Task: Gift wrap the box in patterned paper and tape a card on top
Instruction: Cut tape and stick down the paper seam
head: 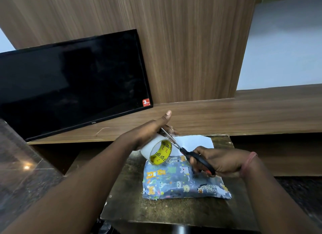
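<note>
Above the table's [174, 212] far edge, the left hand [148, 131] grips a tape roll [156, 151] while the right hand [221, 161] grasps scissors [190, 155]. Below them the wrapped box [184, 183] lies mid-table, a white card [193, 142] just behind it.

Dark TCL screen [69, 82] leaning on wood panelling [191, 50]; perhaps marble floor [22, 164] left.

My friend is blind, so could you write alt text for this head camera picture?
A person's right hand works black-handled scissors at a tape roll gripped in the left hand, above a box wrapped in animal-print paper. A white card lies behind it; a dark TV leans nearby.
</note>
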